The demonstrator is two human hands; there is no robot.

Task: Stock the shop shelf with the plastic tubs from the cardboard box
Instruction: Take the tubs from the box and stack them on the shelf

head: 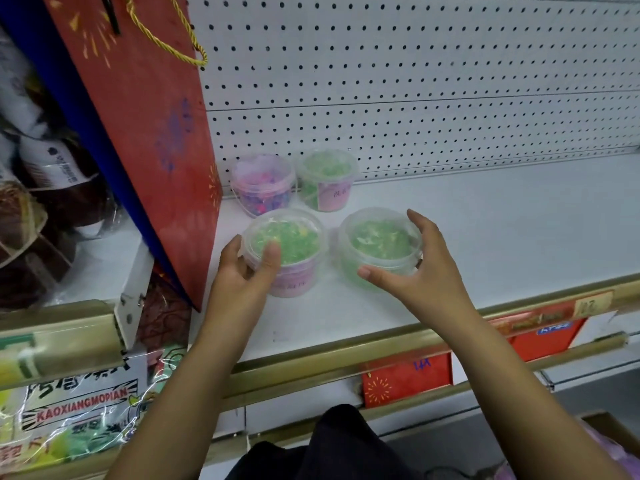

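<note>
White shelf (485,237), round translucent plastic tubs (294,233)

Green front tubs (381,242), pink back tub (262,183), red bag (145,133).

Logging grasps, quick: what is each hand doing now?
Left hand: grips pink-labelled clear plastic tub.
Right hand: grips all-green clear plastic tub.

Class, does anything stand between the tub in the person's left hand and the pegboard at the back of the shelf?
Yes. The pink-bead tub stands directly behind the left green-bead tub that the left hand grips, blocking a straight push back to the pegboard.
</note>
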